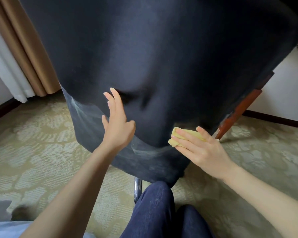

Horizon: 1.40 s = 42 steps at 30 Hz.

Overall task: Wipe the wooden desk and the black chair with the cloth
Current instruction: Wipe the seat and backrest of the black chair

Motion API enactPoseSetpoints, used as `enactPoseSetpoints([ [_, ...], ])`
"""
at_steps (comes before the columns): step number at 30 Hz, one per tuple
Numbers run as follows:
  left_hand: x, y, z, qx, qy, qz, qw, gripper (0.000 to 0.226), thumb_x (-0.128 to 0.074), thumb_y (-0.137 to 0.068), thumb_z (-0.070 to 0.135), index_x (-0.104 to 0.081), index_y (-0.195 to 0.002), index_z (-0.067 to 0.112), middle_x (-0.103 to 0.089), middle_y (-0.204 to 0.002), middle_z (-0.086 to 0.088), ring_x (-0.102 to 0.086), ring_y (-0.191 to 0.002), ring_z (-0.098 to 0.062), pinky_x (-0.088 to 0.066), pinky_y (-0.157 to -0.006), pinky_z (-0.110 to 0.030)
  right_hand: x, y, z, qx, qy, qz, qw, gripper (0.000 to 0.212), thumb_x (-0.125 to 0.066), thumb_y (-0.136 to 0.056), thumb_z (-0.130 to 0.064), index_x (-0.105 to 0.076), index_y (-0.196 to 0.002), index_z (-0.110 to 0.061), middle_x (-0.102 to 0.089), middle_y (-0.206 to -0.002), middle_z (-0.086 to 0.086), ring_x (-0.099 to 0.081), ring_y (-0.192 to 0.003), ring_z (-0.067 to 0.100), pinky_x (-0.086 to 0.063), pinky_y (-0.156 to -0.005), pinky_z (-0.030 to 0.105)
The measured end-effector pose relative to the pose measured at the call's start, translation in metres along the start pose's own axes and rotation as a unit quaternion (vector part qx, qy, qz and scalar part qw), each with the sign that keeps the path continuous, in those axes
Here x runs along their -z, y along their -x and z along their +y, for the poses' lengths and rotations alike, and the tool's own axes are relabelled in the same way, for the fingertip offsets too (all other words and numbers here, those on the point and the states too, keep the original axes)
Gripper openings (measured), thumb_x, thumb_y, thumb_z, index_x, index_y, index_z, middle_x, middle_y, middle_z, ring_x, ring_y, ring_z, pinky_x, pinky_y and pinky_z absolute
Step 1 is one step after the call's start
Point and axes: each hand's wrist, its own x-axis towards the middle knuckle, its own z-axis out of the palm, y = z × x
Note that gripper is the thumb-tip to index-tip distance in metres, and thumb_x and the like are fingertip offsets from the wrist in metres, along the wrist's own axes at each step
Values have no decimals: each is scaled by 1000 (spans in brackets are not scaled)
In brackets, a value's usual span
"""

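- A tan curtain [24, 48] with a white sheer [5, 74] beside it hangs at 10 o'clock in the view, well apart from the work and no obstacle to it.
- Patterned carpet [41, 134] covers the floor around the chair.
- The left hand [118, 124] lies on the fabric at about 8 o'clock from the chair's middle. Its fingers [116, 98] are mostly straight, spread apart, and grip nothing. It probably braces the chair so that it does not swing away under the wiping.
- The black chair [162, 57] fills the upper centre of the view, its dark upholstered surface facing the person. Pale streaks on its lower band suggest this part is not yet clean.
- A chrome chair leg [138, 188] shows at 6 o'clock under the seat, with the person's knee [155, 203] in dark denim just beside it. The knee crowds the chair's lowest edge and could hamper a low stroke.
- The yellow cloth [174, 142], folded small, sits against the chair at 5 o'clock from its middle. Folding it likely gives a firm pad.
- The right hand [201, 150] presses the cloth flat with its fingers [182, 134] straight and close together on top.
- A reddish wooden desk leg [239, 112] slants at 3 o'clock, near the cloth; the tabletop itself is not visible.
- A white wall [282, 91] stands behind it.
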Motion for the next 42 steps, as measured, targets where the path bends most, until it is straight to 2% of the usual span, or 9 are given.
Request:
enactPoseSetpoints([
  [8, -1, -1, 3, 2, 6, 15, 1000, 98, -42, -80, -5, 22, -147, 26, 25, -156, 1, 13, -145, -18, 5, -113, -53, 50, -31, 75, -33, 90, 152, 984, 29, -70, -86, -10, -69, -113, -22, -58, -129, 1, -52, -124, 22, -6, -116, 42],
  [13, 1, -2, -1, -2, -10, 20, 1000, 99, -44, -80, -5, 22, -147, 27, 24, -157, 1, 10, -146, -19, 4, -113, -54, 50, -45, 79, -94, 101, 219, 966, 25, -70, -87, -13, -71, -109, -25, -61, -125, 0, -54, -121, 21, -5, -117, 41],
  [20, 3, -5, -6, -17, -25, 18, 999, 98, -42, -81, -5, 23, -146, 29, 23, -157, 1, 13, -145, -14, 4, -112, -54, 9, -8, 40, -87, 45, 184, 978, 39, -73, -83, -7, -64, -117, -23, -58, -127, -1, -52, -123, 19, -7, -117, 41],
  [25, 2, -4, -6, -15, -29, 11, 999, 98, -43, -82, -6, 24, -146, 27, 24, -156, -2, 16, -144, -14, 1, -115, -54, -17, 26, 4, -50, -42, 127, 990, 51, -65, -87, -2, -49, -133, -16, -50, -137, -2, -45, -130, 13, -19, -113, 40],
  [29, 4, -3, -3, -15, -33, 8, 999, 99, -44, -82, -5, 24, -146, 27, 24, -156, -2, 10, -145, -18, -7, -116, -56, -26, 50, -9, 6, -52, 35, 998, 41, -54, -91, 4, -57, -126, -16, -51, -136, -1, -44, -131, 13, -12, -117, 41],
  [32, 6, -1, -3, -16, -36, 6, 999, 99, -44, -82, -4, 24, -146, 30, 23, -156, 0, -3, -147, -24, -14, -115, -56, -21, 49, -3, 29, -55, 8, 998, 38, -51, -91, 5, -67, -118, -16, -57, -132, -2, -45, -129, 12, -17, -115, 42],
  [34, 6, 1, -4, -16, -30, 7, 999, 100, -44, -82, -4, 23, -146, 31, 23, -156, 1, -11, -146, -27, -20, -112, -57, -13, 44, 4, 28, -50, 11, 998, 37, -52, -91, 4, -66, -118, -16, -58, -132, -2, -45, -129, 13, -18, -114, 41],
  [37, 3, 2, -3, -11, -21, 11, 1000, 101, -46, -81, -4, 22, -146, 31, 24, -156, 2, -26, -141, -32, -27, -108, -59, 5, 26, 21, -2, -18, 60, 998, 38, -57, -91, 1, -57, -125, -15, -55, -135, 1, -46, -129, 16, -11, -115, 43],
  [42, -2, 4, 1, -7, 18, 36, 999, 100, -46, -81, -5, 17, -148, 34, 20, -157, 5, -15, -145, -26, -25, -112, -54, 36, -31, 53, -25, 35, 137, 990, 32, -60, -92, -5, -60, -123, -16, -56, -132, 2, -48, -127, 18, -5, -117, 42],
])
